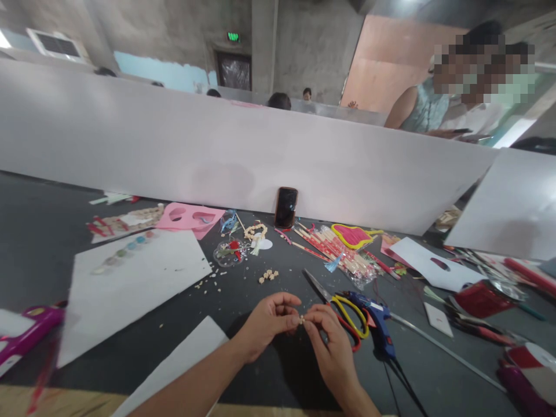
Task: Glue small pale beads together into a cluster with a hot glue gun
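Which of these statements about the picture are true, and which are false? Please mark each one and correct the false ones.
1. The left hand and the right hand pinch one small pale piece between their fingertips. True.
2. The right hand holds the blue hot glue gun. False: the blue hot glue gun lies on the dark work table, beside the right hand.
3. A smartphone stands against the white board behind the table. True.
4. The scissors lie to the left of the left hand. False: the scissors, with yellow and red handles, lie next to the glue gun, on the right-hand side.
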`<move>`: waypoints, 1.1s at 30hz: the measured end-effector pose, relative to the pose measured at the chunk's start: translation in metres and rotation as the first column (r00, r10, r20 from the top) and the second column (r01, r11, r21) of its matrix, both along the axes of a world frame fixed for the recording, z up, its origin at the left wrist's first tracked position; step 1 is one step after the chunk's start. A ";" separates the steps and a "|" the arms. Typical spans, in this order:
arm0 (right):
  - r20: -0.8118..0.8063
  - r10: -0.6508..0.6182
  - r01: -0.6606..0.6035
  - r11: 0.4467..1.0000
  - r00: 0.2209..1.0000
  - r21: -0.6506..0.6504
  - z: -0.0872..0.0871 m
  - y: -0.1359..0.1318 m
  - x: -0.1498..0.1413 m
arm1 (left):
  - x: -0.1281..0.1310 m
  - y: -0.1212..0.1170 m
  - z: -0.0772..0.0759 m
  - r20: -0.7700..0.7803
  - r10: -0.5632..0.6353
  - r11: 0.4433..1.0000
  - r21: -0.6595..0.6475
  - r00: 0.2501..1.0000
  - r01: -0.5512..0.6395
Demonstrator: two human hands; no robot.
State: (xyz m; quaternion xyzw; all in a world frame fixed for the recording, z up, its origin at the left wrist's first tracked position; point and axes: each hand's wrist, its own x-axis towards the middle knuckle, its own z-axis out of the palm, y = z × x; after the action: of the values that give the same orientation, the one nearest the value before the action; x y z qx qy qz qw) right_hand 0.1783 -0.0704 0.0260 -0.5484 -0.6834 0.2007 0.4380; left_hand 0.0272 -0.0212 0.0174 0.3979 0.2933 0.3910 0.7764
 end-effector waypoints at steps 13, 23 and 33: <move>-0.013 -0.003 0.003 1.000 1.000 0.026 -0.003 -0.001 0.001 | 0.000 -0.001 0.000 0.015 -0.001 1.000 -0.013 1.000 0.001; -0.141 0.048 -0.051 0.999 0.989 -0.015 -0.008 0.000 0.007 | -0.003 0.000 0.002 0.100 -0.101 0.985 -0.129 0.990 0.114; -0.203 0.109 -0.122 0.991 0.973 -0.056 -0.003 0.000 0.004 | -0.002 0.001 -0.001 0.086 -0.111 0.983 -0.138 0.990 0.122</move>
State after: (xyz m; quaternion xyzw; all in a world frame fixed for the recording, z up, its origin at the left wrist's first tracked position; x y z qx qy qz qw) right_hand 0.1825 -0.0704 0.0231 -0.4993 -0.6596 0.3030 0.4731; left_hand 0.0249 -0.0207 0.0161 0.3422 0.2665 0.3379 0.8353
